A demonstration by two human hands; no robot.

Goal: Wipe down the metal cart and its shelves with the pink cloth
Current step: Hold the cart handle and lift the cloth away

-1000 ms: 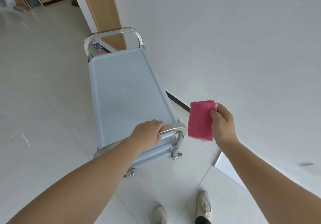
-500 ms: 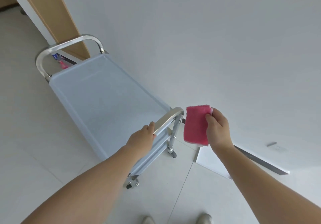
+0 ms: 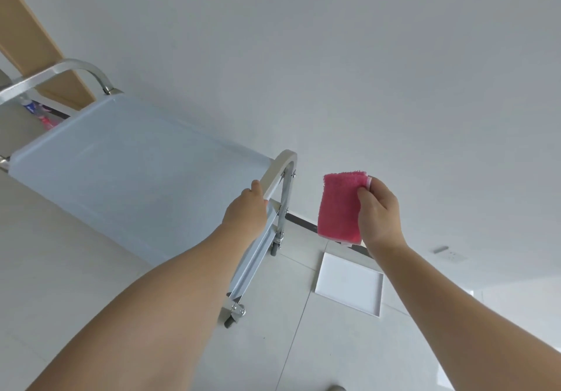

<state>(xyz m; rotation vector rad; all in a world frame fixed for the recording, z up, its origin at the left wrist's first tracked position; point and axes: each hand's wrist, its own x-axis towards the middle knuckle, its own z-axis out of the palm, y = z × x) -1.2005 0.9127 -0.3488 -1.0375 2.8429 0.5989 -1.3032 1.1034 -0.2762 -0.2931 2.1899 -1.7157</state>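
One cart (image 3: pixel 127 172), one pink cloth (image 3: pixel 340 205), two hands.

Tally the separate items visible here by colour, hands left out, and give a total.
Pink: 1, the cloth held in the right hand.
Pale blue with metal handles: 1, the cart, gripped by the left hand.
White: 1, the flat tray on the floor.
Total: 3. Small items behind the cart are too blurred to count.
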